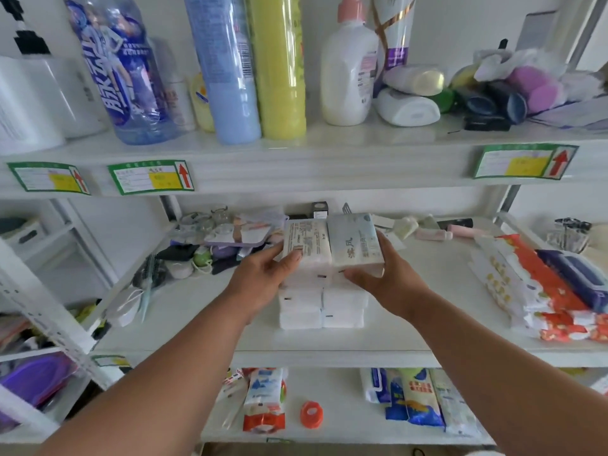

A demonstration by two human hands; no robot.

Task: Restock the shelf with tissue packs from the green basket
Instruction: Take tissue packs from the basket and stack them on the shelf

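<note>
Here both hands (329, 274) grip the top tissue packs (332, 243) on the stack

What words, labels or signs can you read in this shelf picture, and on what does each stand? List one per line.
"脉动": large white characters on the blue drink bottle, top shelf.
"清风": on the blue tissue pack held by the right hand.
Red up arrows, no words: on the green shelf tags.
Print on the white-label tissue pack under the left hand: too blurred to read.
</note>
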